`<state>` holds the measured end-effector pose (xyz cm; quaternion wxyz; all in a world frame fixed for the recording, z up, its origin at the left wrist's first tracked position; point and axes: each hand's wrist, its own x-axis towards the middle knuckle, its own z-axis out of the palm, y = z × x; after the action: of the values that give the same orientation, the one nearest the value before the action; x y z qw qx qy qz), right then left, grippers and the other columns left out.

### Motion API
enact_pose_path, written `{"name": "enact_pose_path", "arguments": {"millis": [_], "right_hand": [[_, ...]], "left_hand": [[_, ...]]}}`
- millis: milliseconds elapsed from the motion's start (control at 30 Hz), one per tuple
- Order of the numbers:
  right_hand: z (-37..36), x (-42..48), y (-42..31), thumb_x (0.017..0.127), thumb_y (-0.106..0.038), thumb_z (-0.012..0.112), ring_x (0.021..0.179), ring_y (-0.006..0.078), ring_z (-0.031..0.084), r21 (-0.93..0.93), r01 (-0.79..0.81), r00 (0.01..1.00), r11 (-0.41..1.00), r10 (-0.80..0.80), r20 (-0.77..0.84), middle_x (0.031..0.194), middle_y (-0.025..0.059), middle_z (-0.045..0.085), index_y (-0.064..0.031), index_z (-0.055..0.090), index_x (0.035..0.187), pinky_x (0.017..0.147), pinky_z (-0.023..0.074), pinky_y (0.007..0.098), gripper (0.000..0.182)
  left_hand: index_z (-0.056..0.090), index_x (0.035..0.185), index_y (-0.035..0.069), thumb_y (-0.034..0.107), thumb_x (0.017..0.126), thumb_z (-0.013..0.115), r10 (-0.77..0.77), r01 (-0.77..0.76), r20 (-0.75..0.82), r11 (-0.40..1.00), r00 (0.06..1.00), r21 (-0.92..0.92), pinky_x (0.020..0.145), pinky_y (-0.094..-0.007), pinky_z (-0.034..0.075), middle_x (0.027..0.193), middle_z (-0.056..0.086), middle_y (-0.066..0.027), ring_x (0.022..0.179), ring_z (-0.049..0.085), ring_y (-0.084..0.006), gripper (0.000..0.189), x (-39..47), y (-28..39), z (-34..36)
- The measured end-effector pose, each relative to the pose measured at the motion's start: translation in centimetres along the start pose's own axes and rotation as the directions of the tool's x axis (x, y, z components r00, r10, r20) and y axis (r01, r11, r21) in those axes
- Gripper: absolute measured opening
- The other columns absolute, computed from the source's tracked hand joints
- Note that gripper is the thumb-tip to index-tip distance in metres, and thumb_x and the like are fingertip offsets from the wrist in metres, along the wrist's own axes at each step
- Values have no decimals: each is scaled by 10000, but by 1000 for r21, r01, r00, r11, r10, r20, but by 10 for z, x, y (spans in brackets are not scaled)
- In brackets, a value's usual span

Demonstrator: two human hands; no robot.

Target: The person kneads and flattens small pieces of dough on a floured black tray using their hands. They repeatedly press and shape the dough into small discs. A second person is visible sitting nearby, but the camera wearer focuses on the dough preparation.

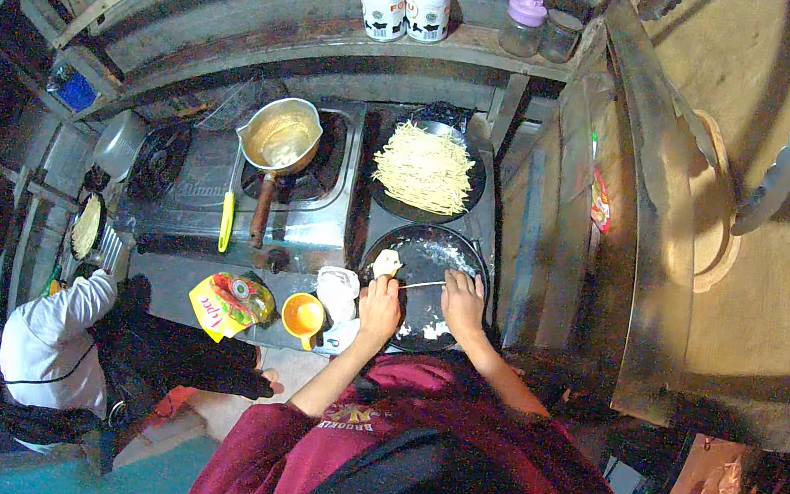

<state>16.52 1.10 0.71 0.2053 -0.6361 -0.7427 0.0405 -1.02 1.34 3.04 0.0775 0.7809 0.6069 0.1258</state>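
A thin pale strand, apparently dough [423,284], runs almost straight between my hands, just over a round black tray [432,248] dusted with white powder. My left hand [381,309] has its fingers curled at the strand's left end. Right beside those fingertips, at the tray's left edge, lies a small lump of pale dough [387,262]. My right hand [464,306] bends its fingers down over the strand's other end; its fingertips' underside is hidden. Behind, a second black tray [478,183] carries a heap of similar pale strands [425,168].
Left of my hands are an opened white bag [338,293], an orange cup [303,315] and a yellow pouch [229,305]. A saucepan [280,140] sits on the stove [203,212], beside a yellow-handled utensil [227,219]. Far left, another person [60,336] holds a slotted turner [109,248] near a pan [89,227].
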Motion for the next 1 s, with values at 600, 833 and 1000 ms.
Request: {"name": "enact_pose_path", "arguments": {"millis": [600, 833, 1000], "right_hand": [[-6, 3, -14, 718, -350, 627, 1331, 405, 32, -10, 78, 881, 997, -64, 469, 1448, 219, 13, -90, 137, 1401, 1040, 43, 567, 880], [-12, -34, -7, 605, -658, 598, 1332, 380, 89, -82, 95, 816, 992, -30, 577, 1434, 242, 83, -36, 170, 1384, 1044, 49, 563, 1085], [-8, -16, -3, 601, -556, 664, 1335, 336, 121, -139, 78, 908, 987, -13, 420, 1430, 242, 103, 45, 157, 1358, 1049, 67, 548, 1091]], "left_hand": [[139, 1376, -22, 709, 716, 384, 238, -218, 178, 968, 955, -124, 1068, -457, 125, 1438, 112, -218, 1339, 118, -334, 1015, -3, -2, 45], [170, 1375, -14, 727, 698, 404, 264, -251, 295, 965, 918, -83, 1057, -462, 141, 1438, 132, -212, 1337, 153, -317, 1030, -38, -5, 28], [236, 1351, -22, 668, 746, 414, 210, -193, 149, 974, 966, -122, 1035, -491, 200, 1418, 176, -235, 1317, 199, -345, 934, -22, -3, 30]]}}
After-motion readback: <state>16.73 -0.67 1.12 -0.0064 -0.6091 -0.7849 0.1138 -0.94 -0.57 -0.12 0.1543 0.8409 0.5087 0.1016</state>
